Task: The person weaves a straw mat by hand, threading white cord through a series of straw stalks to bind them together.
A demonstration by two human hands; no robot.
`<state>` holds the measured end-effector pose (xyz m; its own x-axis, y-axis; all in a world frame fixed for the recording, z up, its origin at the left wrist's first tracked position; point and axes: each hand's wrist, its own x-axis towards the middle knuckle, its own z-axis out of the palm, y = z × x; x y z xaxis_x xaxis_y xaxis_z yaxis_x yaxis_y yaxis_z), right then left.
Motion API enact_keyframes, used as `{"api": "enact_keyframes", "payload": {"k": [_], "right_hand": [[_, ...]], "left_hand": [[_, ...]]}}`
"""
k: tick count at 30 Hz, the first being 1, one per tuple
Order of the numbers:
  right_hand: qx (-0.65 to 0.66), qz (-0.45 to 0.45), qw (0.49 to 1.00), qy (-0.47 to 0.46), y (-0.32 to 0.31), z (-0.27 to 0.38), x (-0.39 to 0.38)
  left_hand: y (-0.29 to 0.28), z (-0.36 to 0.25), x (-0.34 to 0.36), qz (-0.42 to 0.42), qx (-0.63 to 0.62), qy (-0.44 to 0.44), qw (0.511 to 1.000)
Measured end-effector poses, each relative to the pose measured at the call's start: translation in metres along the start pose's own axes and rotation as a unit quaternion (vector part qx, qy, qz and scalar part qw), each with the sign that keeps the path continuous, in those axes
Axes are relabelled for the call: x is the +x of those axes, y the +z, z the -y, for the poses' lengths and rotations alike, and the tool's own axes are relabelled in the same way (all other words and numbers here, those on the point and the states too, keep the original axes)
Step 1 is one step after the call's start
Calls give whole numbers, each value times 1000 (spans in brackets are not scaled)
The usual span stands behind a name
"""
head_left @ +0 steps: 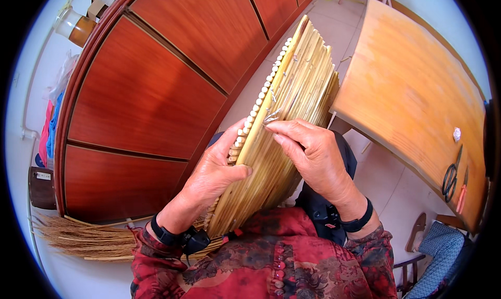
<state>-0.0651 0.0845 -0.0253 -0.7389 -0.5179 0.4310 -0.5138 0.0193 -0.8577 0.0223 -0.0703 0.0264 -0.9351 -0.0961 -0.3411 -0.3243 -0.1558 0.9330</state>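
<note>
A thick panel of pale yellow plant stalks (300,85) stands tilted on edge in front of my body, its cut round ends lined up along the left side. My left hand (209,176) grips that left side, thumb on the face and fingers behind the stalk ends. Over the face, my right hand (315,155) is closed, thumb and forefinger pinching a loose grey-white string (271,116) near the panel's edge. Small string knots show further up the same edge stalk. The panel's back and the left fingertips are hidden.
A red-brown wooden cabinet (141,90) fills the left. On the wooden table (402,74) at right lie black scissors (450,181), a red-handled tool (462,194) and a small white lump (457,135). Broom straw (83,239) lies lower left; patterned cloth (441,247) is lower right.
</note>
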Motion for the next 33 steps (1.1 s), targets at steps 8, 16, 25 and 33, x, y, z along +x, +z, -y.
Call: {"api": "enact_keyframes", "payload": {"k": [8, 16, 25, 33], "right_hand": [[12, 22, 999, 28, -4, 5, 1], [26, 38, 997, 55, -9, 6, 3], [-59, 66, 995, 45, -29, 22, -2], [-180, 116, 974, 74, -55, 28, -24]], "left_hand": [[-1, 1, 0, 12, 7, 10, 1000], [-3, 3, 2, 17, 42, 16, 999], [2, 14, 1, 60, 144, 76, 985], [23, 31, 3, 102, 195, 120, 968]]}}
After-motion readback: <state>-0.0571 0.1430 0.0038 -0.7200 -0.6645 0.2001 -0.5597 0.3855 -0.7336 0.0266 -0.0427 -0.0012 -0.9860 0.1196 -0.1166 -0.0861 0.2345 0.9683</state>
